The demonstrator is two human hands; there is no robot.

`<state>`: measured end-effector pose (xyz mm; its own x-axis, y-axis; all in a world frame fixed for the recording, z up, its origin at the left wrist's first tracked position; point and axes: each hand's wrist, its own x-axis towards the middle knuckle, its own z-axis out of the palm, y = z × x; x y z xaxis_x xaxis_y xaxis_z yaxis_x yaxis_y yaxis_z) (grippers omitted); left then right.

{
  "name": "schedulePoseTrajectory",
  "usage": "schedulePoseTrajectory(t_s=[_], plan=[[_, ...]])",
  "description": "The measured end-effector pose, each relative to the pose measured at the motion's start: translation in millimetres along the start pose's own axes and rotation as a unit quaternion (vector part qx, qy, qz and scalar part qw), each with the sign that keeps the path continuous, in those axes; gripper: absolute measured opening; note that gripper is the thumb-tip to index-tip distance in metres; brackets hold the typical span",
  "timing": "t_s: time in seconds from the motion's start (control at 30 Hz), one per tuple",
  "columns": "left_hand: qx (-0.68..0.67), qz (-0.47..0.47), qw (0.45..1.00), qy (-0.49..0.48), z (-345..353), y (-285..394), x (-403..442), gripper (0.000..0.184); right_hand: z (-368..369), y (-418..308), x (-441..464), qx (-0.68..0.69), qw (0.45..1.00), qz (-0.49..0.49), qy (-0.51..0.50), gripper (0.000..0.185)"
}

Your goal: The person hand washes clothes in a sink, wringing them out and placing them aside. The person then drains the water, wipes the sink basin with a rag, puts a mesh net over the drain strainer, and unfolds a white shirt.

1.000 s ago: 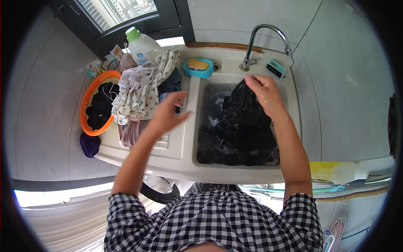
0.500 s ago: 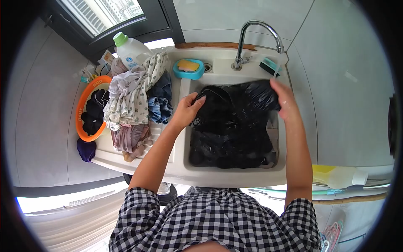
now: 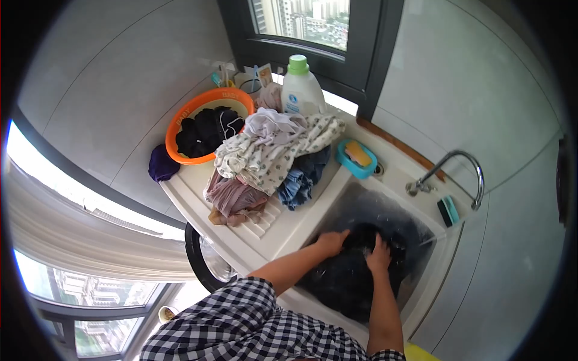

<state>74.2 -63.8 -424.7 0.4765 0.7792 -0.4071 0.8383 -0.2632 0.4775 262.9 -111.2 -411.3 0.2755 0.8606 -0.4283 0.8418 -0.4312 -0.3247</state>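
Observation:
A black garment (image 3: 346,283) lies bunched and wet in the cloudy water of the white sink (image 3: 448,249). My left hand (image 3: 332,242) is closed on its upper part, fingertips against the dark cloth. Close by on the right, my right hand (image 3: 379,257) also grips the cloth, with its fingers partly hidden by fabric and water. Both hands are low in the basin, a short gap apart. The garment's exact kind cannot be made out.
Left of the sink, a pile of clothes (image 3: 259,159) and blue jeans (image 3: 298,186) lie on the ribbed drainboard. Behind stand an orange basin (image 3: 174,150) with dark clothing and a detergent bottle (image 3: 304,93). A blue soap dish (image 3: 361,171), faucet (image 3: 460,155) and brush (image 3: 447,210) edge the sink.
Both hands have lowered the black garment from a spread, raised hold into the water and come closer together. The view has turned left, and the stream from the faucet no longer shows.

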Motion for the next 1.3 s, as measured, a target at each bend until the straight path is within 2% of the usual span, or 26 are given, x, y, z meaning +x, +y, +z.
schedulePoseTrajectory(t_s=[0.1,0.2,0.3,0.4,0.47,0.53,0.57,0.6,0.67,0.7,0.73,0.77,0.83,0.87,0.93,0.97,1.03,1.07,1.1,1.13,1.17,1.2,1.27,1.3], plan=[[-0.001,0.027,0.998,0.061,50,-18,10,0.049,53,19,22,-0.112,0.993,-0.024,0.013,0.067],[-0.05,0.043,0.995,0.07,71,-37,23,0.039,80,49,41,-0.074,0.989,-0.127,0.03,0.062],[-0.095,0.053,0.993,-0.035,4,-30,2,0.038,47,59,55,-0.073,0.976,-0.201,0.027,0.05],[-0.065,0.072,0.99,0.1,-27,-16,-9,0.037,-39,25,14,0.142,0.976,-0.166,0.001,0.037],[-0.078,0.046,0.991,0.096,-88,28,-42,0.034,-84,-1,-11,0.33,0.941,-0.056,-0.054,0.039],[-0.131,0.152,0.961,0.188,-105,35,-32,0.036,-127,-33,-43,0.416,0.905,-0.086,0.013,0.033],[-0.138,0.169,0.958,0.185,-120,44,-26,0.033,-149,-45,-53,0.418,0.901,-0.106,0.047,0.034],[-0.135,0.225,0.941,0.215,-144,57,-30,0.031,-173,-56,-64,0.423,0.891,-0.142,0.083,0.034],[-0.186,0.234,0.922,0.246,-205,101,-62,0.025,-227,-86,-100,0.442,0.862,-0.192,0.156,0.035],[-0.169,0.259,0.915,0.261,-236,122,-80,0.026,-250,-98,-116,0.446,0.841,-0.238,0.193,0.036],[-0.161,0.32,0.883,0.303,-255,134,-77,0.026,-270,-111,-132,0.476,0.812,-0.252,0.223,0.036],[-0.128,0.308,0.894,0.3,-282,152,-94,0.029,-285,-119,-145,0.504,0.782,-0.267,0.252,0.035],[-0.141,0.344,0.863,0.343,-322,176,-105,0.035,-314,-128,-160,0.529,0.74,-0.304,0.284,0.034],[-0.144,0.314,0.868,0.358,-337,186,-116,0.039,-321,-129,-165,0.542,0.716,-0.324,0.299,0.034],[-0.117,0.314,0.867,0.369,-351,195,-121,0.056,-322,-131,-171,0.532,0.719,-0.33,0.3,0.034],[-0.132,0.336,0.866,0.346,-347,194,-120,0.064,-321,-132,-173,0.528,0.721,-0.334,0.299,0.034],[-0.162,0.376,0.862,0.298,-327,182,-114,0.08,-302,-126,-165,0.503,0.771,-0.286,0.267,0.033],[-0.144,0.361,0.889,0.24,-310,172,-103,0.098,-285,-121,-154,0.474,0.796,-0.276,0.257,0.031],[-0.113,0.426,0.862,0.251,-280,154,-83,0.099,-264,-114,-140,0.443,0.82,-0.267,0.245,0.029],[-0.114,0.417,0.888,0.156,-257,144,-76,0.101,-241,-107,-126,0.419,0.851,-0.245,0.201,0.026],[-0.13,0.358,0.921,0.087,-235,137,-78,0.1,-212,-96,-106,0.355,0.875,-0.262,0.199,0.025],[-0.149,0.332,0.929,0.066,-206,124,-68,0.1,-184,-84,-89,0.29,0.894,-0.28,0.195,0.025],[-0.222,0.326,0.903,0.17,-131,85,-26,0.085,-142,-69,-78,0.288,0.914,-0.27,0.088,0.036],[-0.228,0.279,0.922,0.143,-124,82,-30,0.07,-133,-62,-77,0.376,0.878,-0.286,0.072,0.046]])
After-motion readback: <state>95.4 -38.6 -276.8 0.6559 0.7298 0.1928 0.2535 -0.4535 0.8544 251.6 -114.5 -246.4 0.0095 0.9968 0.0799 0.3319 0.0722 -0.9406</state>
